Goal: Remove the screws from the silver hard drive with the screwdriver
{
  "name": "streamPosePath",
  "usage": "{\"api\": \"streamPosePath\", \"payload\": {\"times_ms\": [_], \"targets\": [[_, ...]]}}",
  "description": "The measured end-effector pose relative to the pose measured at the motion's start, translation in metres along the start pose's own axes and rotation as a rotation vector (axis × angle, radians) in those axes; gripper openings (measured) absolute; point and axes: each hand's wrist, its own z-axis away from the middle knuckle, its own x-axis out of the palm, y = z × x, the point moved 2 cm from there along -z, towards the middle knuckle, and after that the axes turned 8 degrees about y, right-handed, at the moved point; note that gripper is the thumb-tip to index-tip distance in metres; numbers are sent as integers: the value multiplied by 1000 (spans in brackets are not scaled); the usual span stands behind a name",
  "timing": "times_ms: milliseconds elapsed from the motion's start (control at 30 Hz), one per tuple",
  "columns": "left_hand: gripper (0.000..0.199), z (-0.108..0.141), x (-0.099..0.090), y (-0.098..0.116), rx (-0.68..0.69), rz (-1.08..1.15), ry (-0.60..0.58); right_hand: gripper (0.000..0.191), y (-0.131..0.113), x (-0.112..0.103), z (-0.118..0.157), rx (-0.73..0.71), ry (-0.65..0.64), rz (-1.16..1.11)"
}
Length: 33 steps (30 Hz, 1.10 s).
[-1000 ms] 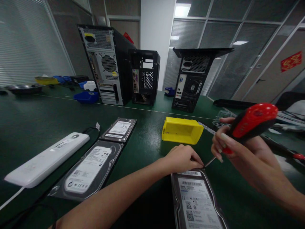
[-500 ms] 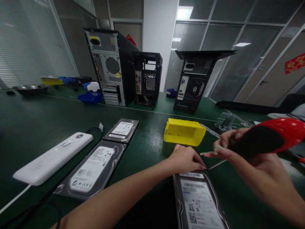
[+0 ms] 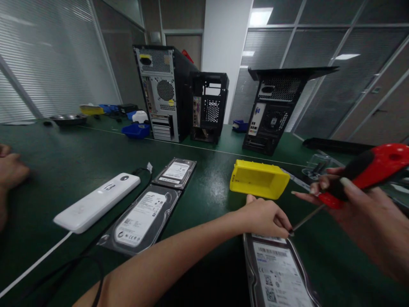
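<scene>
A hard drive with a white label lies in front of me, running off the lower edge. My left hand covers its far end, thumb and fingers pinched at the far right corner. Whatever is between those fingertips is too small to make out. In my right hand is a red and black screwdriver, held at a slant. Its metal shaft reaches down to the left fingertips, where the tip meets the drive's corner. A yellow bin lies just beyond my left hand, its opening facing me.
Two more hard drives lie end to end on the left, beside a white power strip with cables. Computer cases stand along the back, with blue bins near them. Another person's hand rests at the left edge.
The view has swung left, bringing another person's hand in. The screwdriver handle has moved back from my left hand, showing more shaft. My left hand stays at the drive's corner.
</scene>
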Motion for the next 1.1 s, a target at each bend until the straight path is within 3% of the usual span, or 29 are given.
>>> {"api": "streamPosePath", "payload": {"times_ms": [100, 200, 367, 433, 567, 767, 933, 1100], "targets": [[23, 0, 3, 2, 13, -15, 35, 43, -2, -3, -4, -65, 69, 203], [25, 0, 4, 5, 30, -63, 96, 50, -8, -5, -10, -222, 102, 335], [23, 1, 7, 11, 56, -143, 163, 104, -20, -4, -17, -539, -66, 332], [25, 1, 9, 12, 63, -163, 180, 110, -23, -5, -20, -580, -93, 399], [24, 1, 11, 12, 78, -184, 195, 92, -29, -6, -21, -625, -56, 540], [22, 2, 5, 13, 63, -146, 155, 53, -43, -3, -18, -619, 7, 544], [18, 2, -6, 7, 59, -10, 66, 53, -45, -10, -24, -491, -45, 553], [25, 0, -13, 3, 57, 120, -5, 67, -43, -13, -26, -512, -130, 490]]}}
